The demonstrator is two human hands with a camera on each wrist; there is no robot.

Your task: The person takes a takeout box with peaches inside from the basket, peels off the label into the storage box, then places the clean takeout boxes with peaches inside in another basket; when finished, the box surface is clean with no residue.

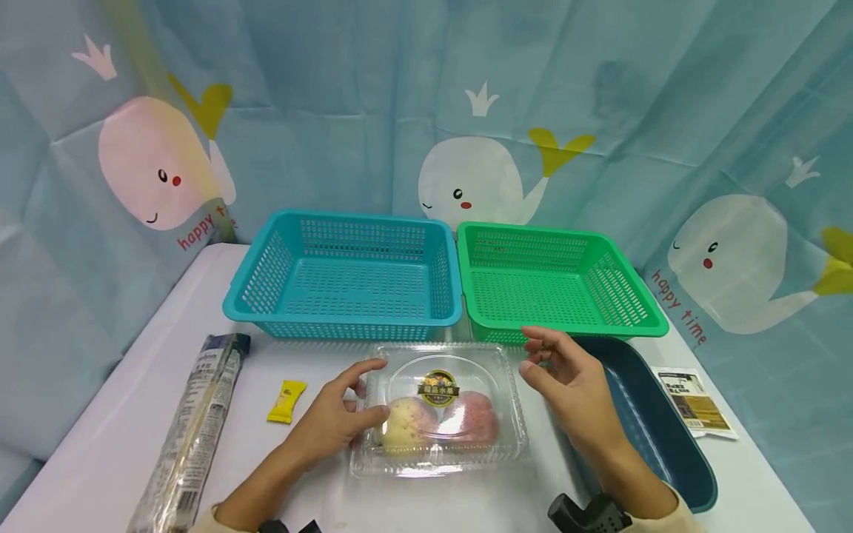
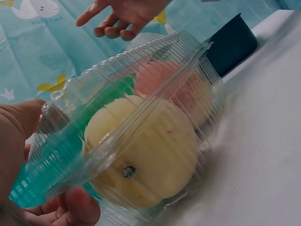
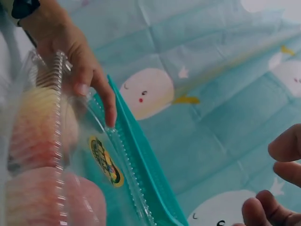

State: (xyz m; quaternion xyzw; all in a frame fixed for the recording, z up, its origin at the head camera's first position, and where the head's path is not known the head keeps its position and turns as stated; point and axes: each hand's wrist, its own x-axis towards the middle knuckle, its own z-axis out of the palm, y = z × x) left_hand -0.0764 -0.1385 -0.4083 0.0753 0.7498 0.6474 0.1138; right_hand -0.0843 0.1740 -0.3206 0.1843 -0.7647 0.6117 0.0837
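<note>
A clear plastic fruit box with a ridged edge and a round gold-and-black label lies in front of me. Inside are two peaches, one mostly pale yellow and one pink. My left hand grips the box by its left side, thumb and forefinger spread along the lid. Off the box's right edge, my right hand is raised with loosely bent fingers and nothing between them. The right wrist view shows its fingertips apart from the box.
Behind the box stand a blue basket and a green basket, side by side. A dark teal tray lies under my right forearm, with a white-and-brown packet beyond. At left are a small yellow packet and a long wrapped package.
</note>
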